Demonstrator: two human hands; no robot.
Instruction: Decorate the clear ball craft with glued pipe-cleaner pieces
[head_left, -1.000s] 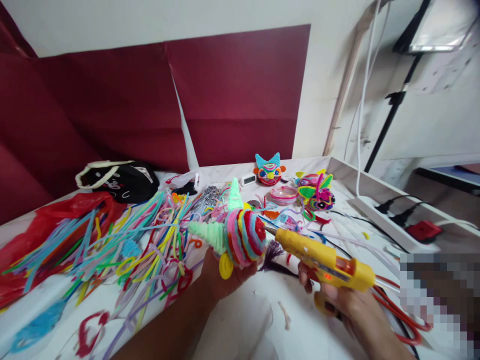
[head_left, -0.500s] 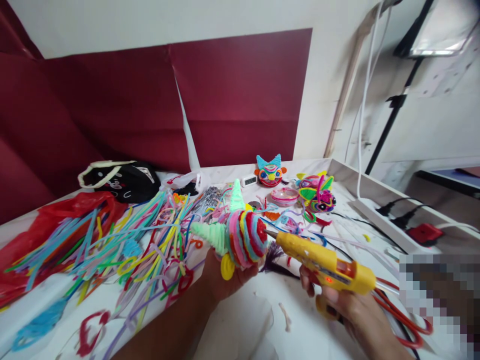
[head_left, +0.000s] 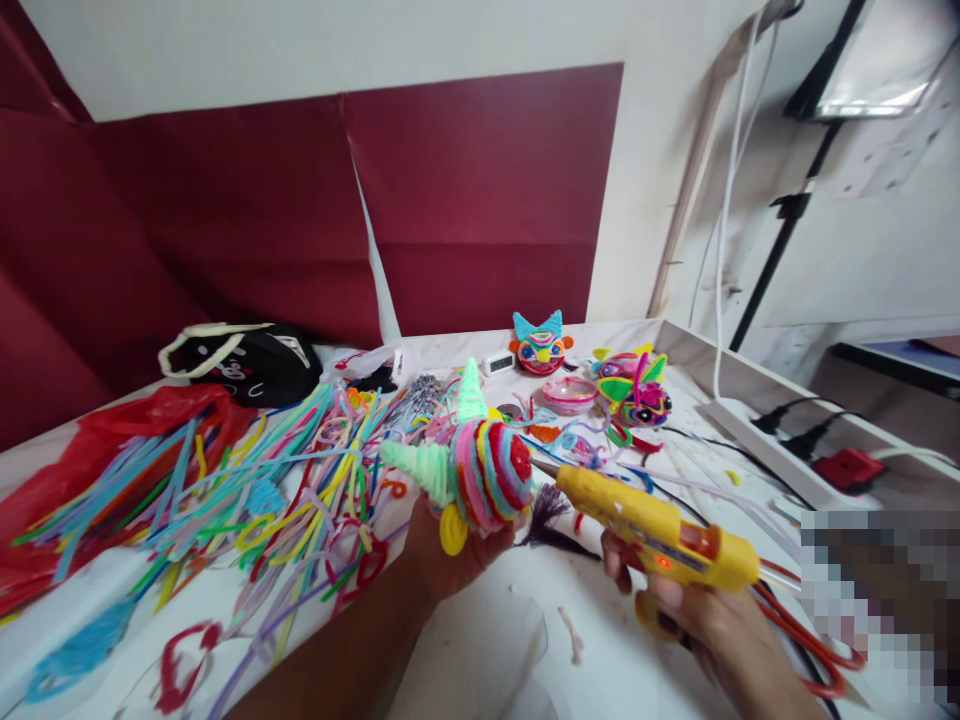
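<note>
My left hand point(head_left: 461, 562) holds a striped pipe-cleaner head point(head_left: 491, 475) from below, above the table. The head has bands of red, pink, yellow and blue, two pale green pointed horns point(head_left: 471, 392) and a yellow round piece point(head_left: 453, 530) at its lower left. Wrapped round the handle of a yellow glue gun point(head_left: 652, 525) is my right hand point(head_left: 682, 600). The gun's nozzle points left at the red end of the head, at or very close to its surface. A small orange light glows on the gun's side.
Pipe cleaners point(head_left: 300, 480) and a red plastic bag point(head_left: 150, 410) cover the left. A black bag point(head_left: 255, 370) stands behind. Finished figures point(head_left: 541, 345) and a pink-rimmed bowl point(head_left: 570, 394) sit at the back. A power strip point(head_left: 787, 455) lies along the right edge; a purple tassel point(head_left: 547, 512) lies mid-table.
The glue gun in my right hand has shifted slightly right and down. The head in my left hand has moved or turned very slightly left.
</note>
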